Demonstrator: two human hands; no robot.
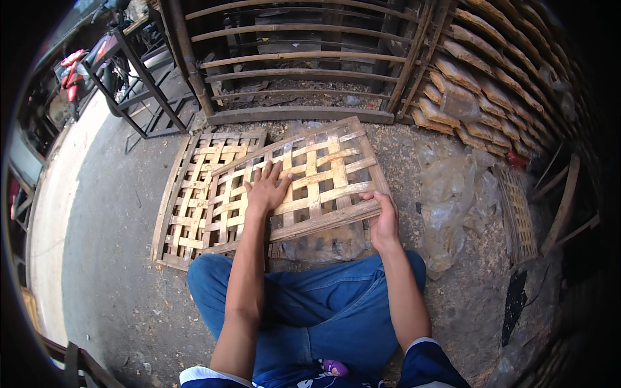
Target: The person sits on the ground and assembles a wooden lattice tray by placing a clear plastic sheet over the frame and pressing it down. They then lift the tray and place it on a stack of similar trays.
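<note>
A wooden-framed panel of woven bamboo strips [314, 184] lies tilted in front of my crossed legs, its right side raised. My left hand [266, 188] rests flat on the weave with its fingers spread. At the panel's near right corner my right hand [383, 218] grips the frame, thumb on top and the other fingers hidden underneath. A second woven bamboo panel [173, 194] lies on the ground to the left, partly covered by the first. Below the raised panel, a sheet of clear plastic [323, 246] shows in part.
Crumpled clear plastic [449, 207] lies on the ground at right, beside another woven panel [517, 213]. Many filled slabs [479, 97] are stacked at the far right. A slatted wooden rack [304, 74] stands ahead. A dark metal frame [139, 84] and a red motorbike [72, 74] are far left.
</note>
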